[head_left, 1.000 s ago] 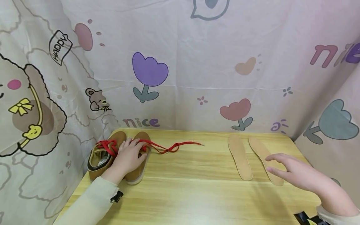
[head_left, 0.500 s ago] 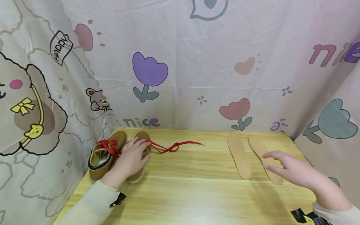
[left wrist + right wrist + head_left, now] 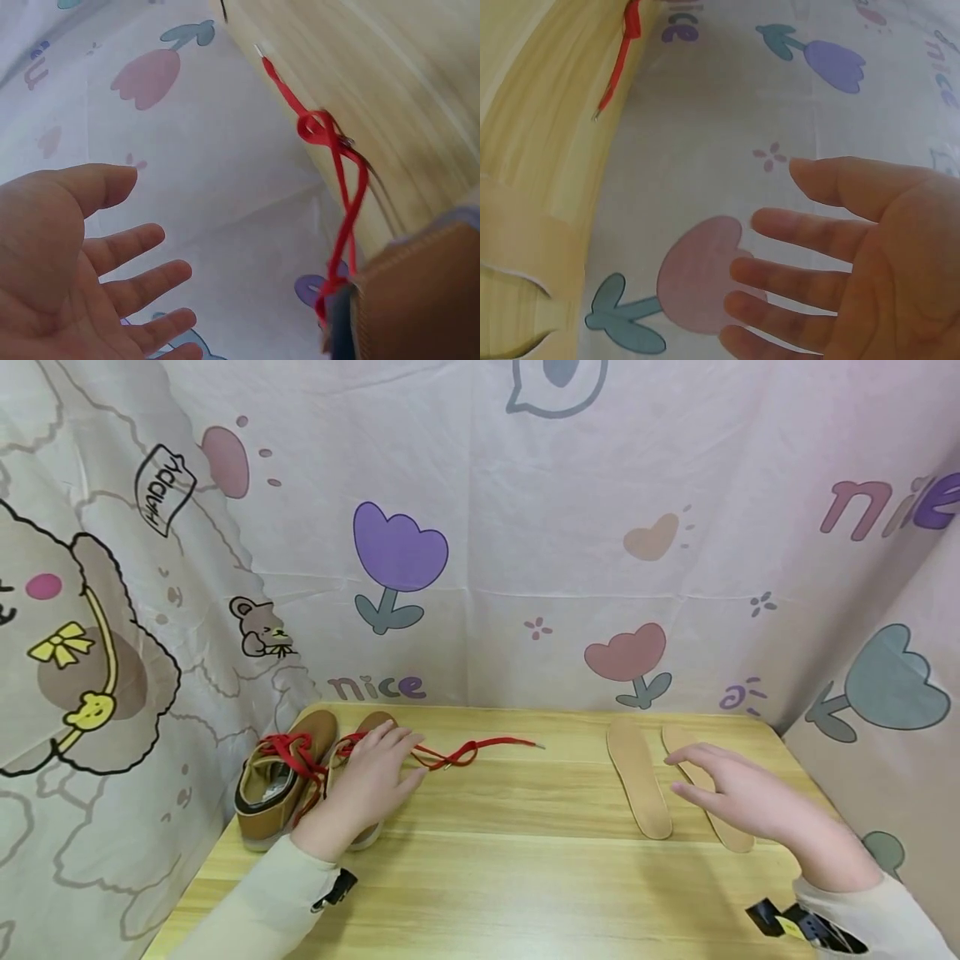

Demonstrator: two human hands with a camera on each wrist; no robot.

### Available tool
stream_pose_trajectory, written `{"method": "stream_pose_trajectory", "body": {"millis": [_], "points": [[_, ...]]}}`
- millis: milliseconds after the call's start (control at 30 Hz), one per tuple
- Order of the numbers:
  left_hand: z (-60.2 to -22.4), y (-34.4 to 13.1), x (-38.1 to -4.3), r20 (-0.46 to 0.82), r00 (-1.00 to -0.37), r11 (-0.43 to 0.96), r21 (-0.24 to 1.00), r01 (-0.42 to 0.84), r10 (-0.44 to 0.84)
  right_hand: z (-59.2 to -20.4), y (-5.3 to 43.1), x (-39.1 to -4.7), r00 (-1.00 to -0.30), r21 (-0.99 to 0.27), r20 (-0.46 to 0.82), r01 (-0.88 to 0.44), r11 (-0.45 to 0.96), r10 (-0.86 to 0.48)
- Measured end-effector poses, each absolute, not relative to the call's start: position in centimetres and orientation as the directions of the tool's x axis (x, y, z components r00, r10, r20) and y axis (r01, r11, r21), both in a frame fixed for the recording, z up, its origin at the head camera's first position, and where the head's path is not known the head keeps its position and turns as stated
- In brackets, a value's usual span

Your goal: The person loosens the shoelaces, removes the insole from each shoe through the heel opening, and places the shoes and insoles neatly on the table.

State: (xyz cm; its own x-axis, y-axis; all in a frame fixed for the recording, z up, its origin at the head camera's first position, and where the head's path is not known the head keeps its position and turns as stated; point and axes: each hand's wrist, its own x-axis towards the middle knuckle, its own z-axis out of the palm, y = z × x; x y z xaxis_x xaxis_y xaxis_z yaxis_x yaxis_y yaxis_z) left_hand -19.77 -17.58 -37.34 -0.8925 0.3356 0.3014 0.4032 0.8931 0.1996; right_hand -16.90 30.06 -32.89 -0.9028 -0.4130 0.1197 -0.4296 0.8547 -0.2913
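Observation:
My left hand (image 3: 367, 785) hovers over the right-hand one of two brown shoes and covers much of it. In the left wrist view its fingers are spread and hold nothing, beside the brown shoe (image 3: 420, 300). A red shoelace (image 3: 472, 750) trails from that shoe across the table. The other brown shoe (image 3: 258, 814), with red laces, stands against its left side. My right hand (image 3: 750, 793) is above the right-hand tan insole (image 3: 731, 835), partly hiding it, with relaxed fingers and nothing in them. Another tan insole (image 3: 640, 785) lies to its left.
A light wooden table (image 3: 525, 877) bears the shoes and insoles. Behind it hangs a printed curtain (image 3: 495, 527), which also closes in the left and right sides. The lace's metal tip (image 3: 540, 746) points toward the insoles.
My left hand has shifted right over the shoe, uncovering more of its laces. My right hand has moved left over the insoles. Shoes and insoles stay in place.

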Motion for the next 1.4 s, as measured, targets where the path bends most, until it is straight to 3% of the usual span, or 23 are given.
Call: {"method": "stream_pose_trajectory", "body": {"millis": [300,867,1100,1400], "points": [[-36.5,-14.7,-19.9,0.293,-0.884,0.857,0.266,0.441,0.364,-33.3,27.5,-18.5,-0.857,-0.272,0.207,-0.514,0.814,-0.472],[-35.6,-10.5,-20.4,0.334,-0.845,0.807,0.293,0.514,0.417,-33.6,24.4,-19.7,-0.823,-0.269,0.364,-0.541,0.797,-0.436],[-35.5,-9.9,-20.7,0.359,-0.83,0.823,0.226,0.521,0.427,-33.4,23.6,-19.8,-0.775,-0.207,0.469,-0.563,0.8,-0.423],[-35.1,-9.7,-21.1,0.402,-0.81,0.85,0.126,0.511,0.427,-33.2,22.6,-20.3,-0.744,-0.157,0.509,-0.575,0.803,-0.433]]}}
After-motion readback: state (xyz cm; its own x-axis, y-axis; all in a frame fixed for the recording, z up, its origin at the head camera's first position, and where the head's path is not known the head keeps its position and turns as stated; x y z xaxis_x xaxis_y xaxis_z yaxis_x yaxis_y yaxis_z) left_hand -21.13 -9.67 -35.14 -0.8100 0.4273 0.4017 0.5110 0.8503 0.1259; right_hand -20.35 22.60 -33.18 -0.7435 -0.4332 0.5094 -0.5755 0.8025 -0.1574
